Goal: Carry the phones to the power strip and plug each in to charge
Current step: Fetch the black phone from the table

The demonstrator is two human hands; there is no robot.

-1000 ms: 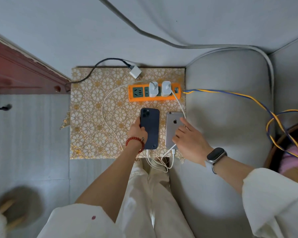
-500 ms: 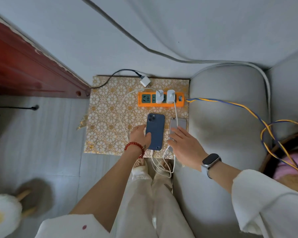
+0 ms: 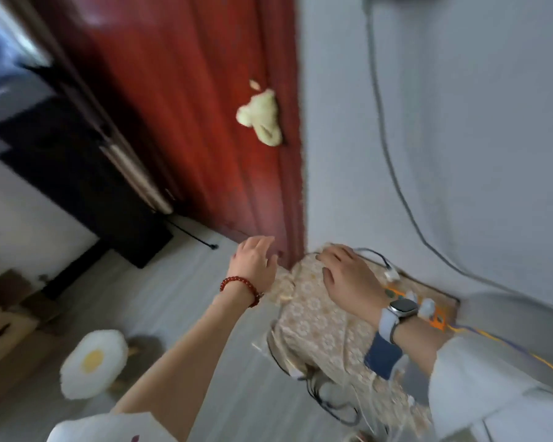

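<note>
Both hands are empty, fingers spread: left hand [image 3: 256, 263] lifted at nine o'clock of the patterned mat [image 3: 316, 317], right hand [image 3: 348, 279] hovering above it. The blue phone [image 3: 382, 358] lies at five o'clock near the orange power strip [image 3: 434, 317], seemingly left charging; its cable connection is too blurred to confirm

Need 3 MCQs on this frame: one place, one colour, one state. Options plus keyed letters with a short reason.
1. Where does the right hand rest?
A. on the patterned cloth
B. on the door
C. on the egg-shaped cushion

2. What colour is the power strip?
A. white
B. orange
C. black

3. What is the left hand doing?
A. gripping a phone
B. pulling a cable
C. open, holding nothing

Answers: 1 A, palm flat on the cloth; 2 B, orange body shows beside the watch; 3 C, fingers spread in air with nothing in them.
</note>
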